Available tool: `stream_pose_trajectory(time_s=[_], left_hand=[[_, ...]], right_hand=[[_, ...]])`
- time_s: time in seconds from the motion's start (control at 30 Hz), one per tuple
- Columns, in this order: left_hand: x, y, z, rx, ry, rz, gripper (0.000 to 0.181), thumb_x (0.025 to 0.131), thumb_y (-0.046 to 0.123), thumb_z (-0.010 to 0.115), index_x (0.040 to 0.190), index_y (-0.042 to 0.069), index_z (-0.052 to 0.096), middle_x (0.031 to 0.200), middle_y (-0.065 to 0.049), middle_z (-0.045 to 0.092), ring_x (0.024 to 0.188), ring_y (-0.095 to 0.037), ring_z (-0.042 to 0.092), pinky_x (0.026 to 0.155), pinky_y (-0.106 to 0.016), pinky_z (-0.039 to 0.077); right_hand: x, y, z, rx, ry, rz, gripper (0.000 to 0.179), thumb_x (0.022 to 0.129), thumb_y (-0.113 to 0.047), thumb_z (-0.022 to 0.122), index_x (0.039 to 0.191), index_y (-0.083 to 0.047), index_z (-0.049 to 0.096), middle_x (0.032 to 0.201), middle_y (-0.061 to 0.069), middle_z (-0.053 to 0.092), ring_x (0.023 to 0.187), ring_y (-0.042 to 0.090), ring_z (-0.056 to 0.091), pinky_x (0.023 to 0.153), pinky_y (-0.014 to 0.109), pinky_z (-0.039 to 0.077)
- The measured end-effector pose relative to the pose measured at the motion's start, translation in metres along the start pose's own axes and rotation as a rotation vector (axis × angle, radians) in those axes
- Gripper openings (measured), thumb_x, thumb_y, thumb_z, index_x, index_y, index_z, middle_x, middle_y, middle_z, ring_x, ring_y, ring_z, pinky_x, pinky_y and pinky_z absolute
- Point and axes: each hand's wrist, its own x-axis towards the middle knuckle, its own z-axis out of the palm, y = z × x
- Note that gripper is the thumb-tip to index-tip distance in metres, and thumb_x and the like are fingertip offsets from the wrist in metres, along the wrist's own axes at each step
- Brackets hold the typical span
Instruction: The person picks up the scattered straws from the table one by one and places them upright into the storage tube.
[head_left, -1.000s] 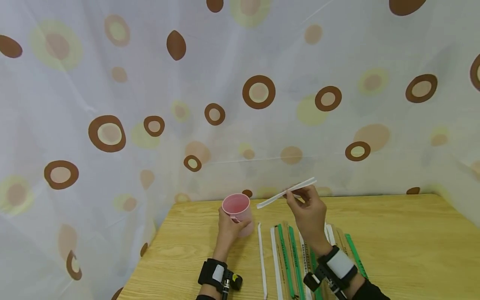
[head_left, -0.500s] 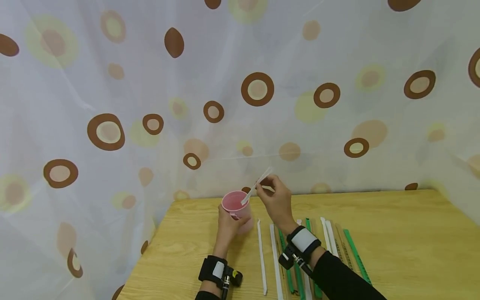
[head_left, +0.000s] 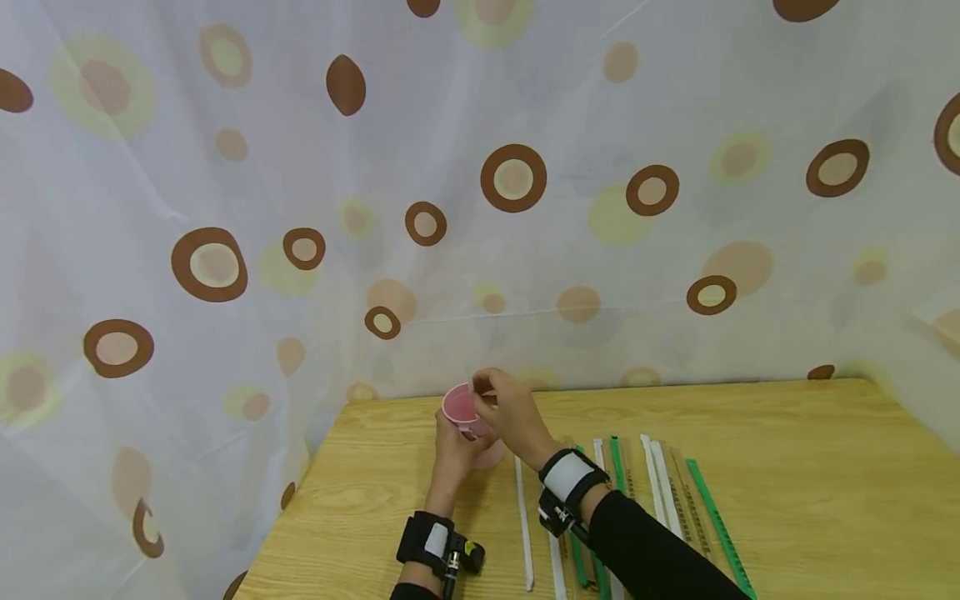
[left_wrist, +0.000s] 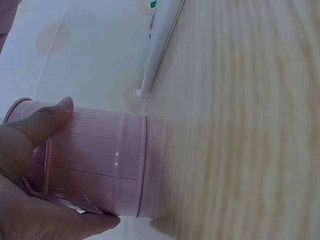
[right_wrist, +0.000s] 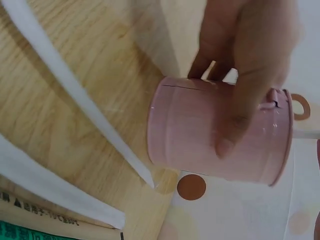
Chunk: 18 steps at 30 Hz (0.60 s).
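Observation:
My left hand (head_left: 452, 454) holds a pink cup (head_left: 491, 456) with a small handle, its mouth tilted up toward the camera. In the left wrist view, the thumb and fingers (left_wrist: 50, 122) lie around the cup wall. Over the rim is my right hand (head_left: 516, 419), thumb and forefinger bent together at the mouth. They pinch the end of a white-wrapped straw, mostly hidden by the hand and cup. In the right wrist view, a pale piece of this straw (right_wrist: 306, 134) shows at the cup's mouth.
Several wrapped straws lie in a row on the wooden table (head_left: 825, 492): a white straw (head_left: 523, 525) nearest the cup, brown ones (head_left: 692, 504), and a green straw (head_left: 720, 525) at the right end. My right forearm covers part of them. A patterned curtain (head_left: 525, 275) hangs behind.
My right hand has moved left from above the straws to the cup's mouth, bringing the white-wrapped straw, which was tilted and has gone down into the cup. The left hand keeps its hold.

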Motion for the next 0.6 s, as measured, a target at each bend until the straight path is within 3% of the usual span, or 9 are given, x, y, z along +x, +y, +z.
stream_pose_trajectory(time_s=[0.17,0.27,0.4,0.6], left_hand=[[0.009,-0.001,-0.001,0.008,0.014,0.166,0.069,0.066,0.006,0.076,0.127,0.004,0.044,0.120,-0.013,0.054,0.108,-0.022,0.053,0.093,-0.036,0.043],[0.011,0.000,-0.001,0.034,0.022,0.221,0.060,0.065,0.001,0.074,0.120,0.006,0.051,0.111,-0.007,0.060,0.100,-0.017,0.056,0.089,-0.032,0.045],[0.011,0.004,0.000,0.049,0.021,0.215,0.058,0.064,0.000,0.076,0.117,0.009,0.052,0.108,-0.002,0.060,0.098,-0.013,0.056,0.087,-0.029,0.046],[0.010,0.006,0.000,-0.020,0.000,0.231,0.052,0.066,-0.005,0.072,0.113,0.008,0.055,0.105,-0.003,0.064,0.097,-0.016,0.059,0.086,-0.032,0.047]], right_hand=[[-0.004,-0.004,0.011,-0.095,-0.077,-0.054,0.023,0.085,-0.009,0.063,0.107,-0.006,0.058,0.098,0.003,0.061,0.090,0.009,0.060,0.076,0.016,0.047],[-0.004,-0.005,0.014,-0.082,-0.101,-0.051,0.023,0.085,-0.010,0.063,0.108,-0.008,0.059,0.098,0.001,0.062,0.090,0.008,0.059,0.077,0.017,0.047],[-0.004,-0.006,0.017,-0.073,-0.128,-0.011,0.022,0.085,-0.012,0.064,0.107,-0.009,0.059,0.098,-0.002,0.062,0.089,0.007,0.058,0.077,0.019,0.047],[-0.001,-0.007,0.020,-0.093,-0.186,0.010,0.020,0.087,-0.017,0.063,0.106,-0.011,0.060,0.100,-0.001,0.060,0.091,0.008,0.056,0.078,0.021,0.047]])
